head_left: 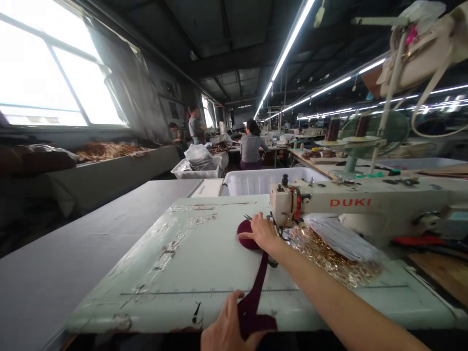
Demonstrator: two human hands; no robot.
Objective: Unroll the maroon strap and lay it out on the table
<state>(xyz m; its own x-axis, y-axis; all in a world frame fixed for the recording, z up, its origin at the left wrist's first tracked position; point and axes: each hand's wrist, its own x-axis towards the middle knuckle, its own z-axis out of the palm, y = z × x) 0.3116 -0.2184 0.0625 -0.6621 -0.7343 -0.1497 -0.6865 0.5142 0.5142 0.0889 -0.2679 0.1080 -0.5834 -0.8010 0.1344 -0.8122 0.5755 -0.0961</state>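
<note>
Hands on a dark red strap (260, 278) at the sewing machine (365, 204).
Right hand (262, 233) lies flat, fingers open, pressing the strap's rounded far end onto the pale green table (175, 273) just beside the machine head; grips nothing. Left hand (226, 329) at the table's near edge pinches the strap's near end, fingers curled round it. Strap runs straight between them. Heap of gold chain (329, 256) under a plastic bag (340, 239) lies right of the forearm. White bin (256, 181) sits behind the table.
</note>
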